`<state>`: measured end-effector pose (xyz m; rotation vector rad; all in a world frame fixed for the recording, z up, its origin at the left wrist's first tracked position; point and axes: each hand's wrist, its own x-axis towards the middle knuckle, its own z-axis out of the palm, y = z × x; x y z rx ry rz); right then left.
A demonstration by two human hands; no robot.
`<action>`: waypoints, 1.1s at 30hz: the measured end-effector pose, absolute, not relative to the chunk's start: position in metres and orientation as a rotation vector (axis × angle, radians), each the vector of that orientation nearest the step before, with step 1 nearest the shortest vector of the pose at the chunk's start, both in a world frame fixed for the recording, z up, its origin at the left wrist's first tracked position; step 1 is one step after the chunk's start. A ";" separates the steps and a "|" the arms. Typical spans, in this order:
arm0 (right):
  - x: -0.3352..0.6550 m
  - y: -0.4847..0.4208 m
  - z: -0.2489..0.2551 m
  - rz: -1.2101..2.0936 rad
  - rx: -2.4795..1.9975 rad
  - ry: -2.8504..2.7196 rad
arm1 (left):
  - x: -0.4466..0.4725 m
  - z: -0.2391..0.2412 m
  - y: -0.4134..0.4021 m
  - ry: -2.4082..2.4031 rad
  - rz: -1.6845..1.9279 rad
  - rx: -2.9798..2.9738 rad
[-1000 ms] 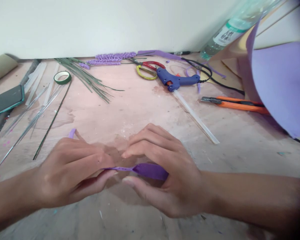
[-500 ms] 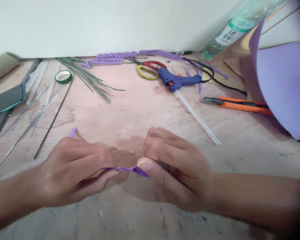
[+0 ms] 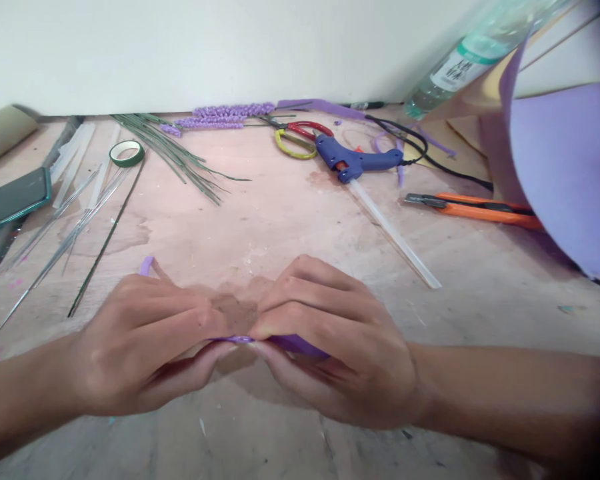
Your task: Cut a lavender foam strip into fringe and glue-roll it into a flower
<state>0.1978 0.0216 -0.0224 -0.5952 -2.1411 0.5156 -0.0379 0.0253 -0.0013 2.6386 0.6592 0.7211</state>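
Observation:
A narrow purple strip (image 3: pixel 300 345), paper or foam by its look, runs between my two hands above the near part of the table. My left hand (image 3: pixel 150 343) pinches it between thumb and forefinger, and a curled purple end (image 3: pixel 147 265) shows behind the knuckles. Close beside it, my right hand (image 3: pixel 340 340) is closed on the same strip, thumb below and forefinger above. Only a short piece is visible between the fingertips; more of the strip passes through the right hand's fingers. Parts of it are hidden by both hands.
Beyond my hands lie a blue glue gun (image 3: pixel 353 160) with a glue stick, scissors (image 3: pixel 300 140), green stems (image 3: pixel 175 153) and purple flower spikes (image 3: pixel 230 117). Green tape (image 3: pixel 127 154), wires and a phone (image 3: pixel 17 199) are left; an orange cutter (image 3: pixel 485 210), purple sheet (image 3: pixel 570 167) and bottle (image 3: pixel 465 67) right.
My right hand has moved left, closer to my left hand, and now pinches the strip between thumb and forefinger. The left hand has hardly moved.

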 end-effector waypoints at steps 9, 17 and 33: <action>0.199 0.020 -0.020 0.606 -0.689 -2.162 | -0.037 -0.003 0.027 0.645 0.762 2.678; 0.197 0.021 -0.021 0.585 -0.622 -2.188 | -0.037 -0.006 0.025 0.615 0.782 2.639; 0.203 0.024 -0.018 0.844 -0.679 -1.885 | -0.038 -0.008 0.026 0.632 0.789 2.624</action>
